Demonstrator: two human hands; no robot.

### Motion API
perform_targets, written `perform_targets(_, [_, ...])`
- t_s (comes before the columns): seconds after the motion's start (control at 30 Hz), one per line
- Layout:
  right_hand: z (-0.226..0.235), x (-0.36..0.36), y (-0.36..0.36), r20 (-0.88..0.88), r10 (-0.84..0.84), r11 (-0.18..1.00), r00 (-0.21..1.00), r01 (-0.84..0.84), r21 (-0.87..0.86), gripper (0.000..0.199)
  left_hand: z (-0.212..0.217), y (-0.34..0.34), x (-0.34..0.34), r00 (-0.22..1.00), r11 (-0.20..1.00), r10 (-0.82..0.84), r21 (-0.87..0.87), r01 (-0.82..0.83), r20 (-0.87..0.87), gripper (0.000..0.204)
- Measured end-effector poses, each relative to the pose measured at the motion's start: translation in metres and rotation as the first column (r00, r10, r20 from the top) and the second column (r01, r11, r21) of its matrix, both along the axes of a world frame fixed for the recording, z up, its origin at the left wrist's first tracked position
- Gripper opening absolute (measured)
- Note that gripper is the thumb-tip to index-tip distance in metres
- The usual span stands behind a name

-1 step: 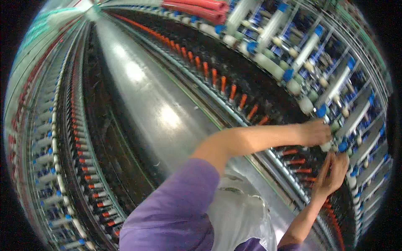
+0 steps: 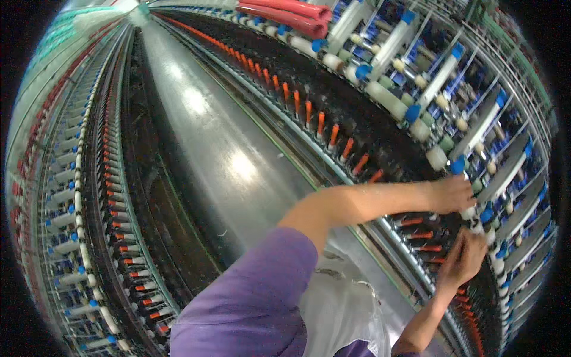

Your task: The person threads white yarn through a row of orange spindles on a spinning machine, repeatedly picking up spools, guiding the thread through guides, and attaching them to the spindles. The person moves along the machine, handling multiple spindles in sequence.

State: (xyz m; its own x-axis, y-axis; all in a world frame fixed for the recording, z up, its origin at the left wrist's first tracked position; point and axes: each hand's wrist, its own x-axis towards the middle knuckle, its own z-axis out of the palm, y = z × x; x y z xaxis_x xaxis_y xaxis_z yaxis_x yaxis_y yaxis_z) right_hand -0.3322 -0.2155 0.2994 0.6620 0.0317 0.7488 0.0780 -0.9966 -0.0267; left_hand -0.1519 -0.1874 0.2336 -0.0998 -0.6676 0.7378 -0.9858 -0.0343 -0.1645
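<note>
My left hand (image 2: pixel 452 194) reaches across to the row of rollers on the spinning frame at the right. Its fingers curl at a pale roller beside a blue end cap (image 2: pixel 457 164); whatever they grip is hidden. Just below and nearer, my right hand (image 2: pixel 466 257) has its thumb and fingers pinched together, and anything between them is too small to make out. A white roller (image 2: pixel 470 213) shows in the gap between the two hands. Under my arms runs a row of orange bobbins (image 2: pixel 321 124) on spindles.
Red tubes (image 2: pixel 285 16) lie on top of the machine at the far end. A second frame with orange bobbins (image 2: pixel 140 288) lines the left side. Between them stretches a shiny grey aisle floor (image 2: pixel 220 149). Pale arms (image 2: pixel 440 74) with blue tips slant above the rollers.
My right hand has shifted slightly down and left, away from the rollers. The left hand has lowered a little at the same spot. The whole view has tilted slightly.
</note>
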Motion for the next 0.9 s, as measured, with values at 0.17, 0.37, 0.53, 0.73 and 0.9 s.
perform_targets(0.17, [-0.095,-0.042,-0.016,-0.24,-0.121,0.989,0.963,0.139,0.057,0.009,-0.004,-0.049,0.002,0.986,0.98,0.13,-0.137,-0.144,-0.108,0.02])
perform_targets(0.37, [-0.188,-0.098,-0.016,-0.739,-0.195,0.95,0.645,0.312,0.022,0.006,-0.014,-0.066,0.002,0.982,0.989,0.091,-0.098,-0.108,-0.165,0.033])
perform_targets(0.53, [-0.195,-0.081,0.009,-0.781,0.072,0.962,0.62,0.165,0.219,0.01,-0.016,-0.023,-0.007,0.979,0.984,0.178,0.017,-0.177,-0.095,0.077])
perform_targets(0.73, [-0.179,-0.045,0.035,-0.698,0.285,0.953,0.657,-0.115,0.281,0.008,-0.044,0.017,-0.019,0.984,0.965,-0.08,-0.258,0.037,-0.159,0.06])
perform_targets(0.9, [-0.187,-0.028,0.037,-0.782,0.273,0.937,0.561,0.029,0.348,0.01,-0.228,0.175,-0.05,0.736,0.997,0.059,0.071,-0.014,-0.675,0.035])
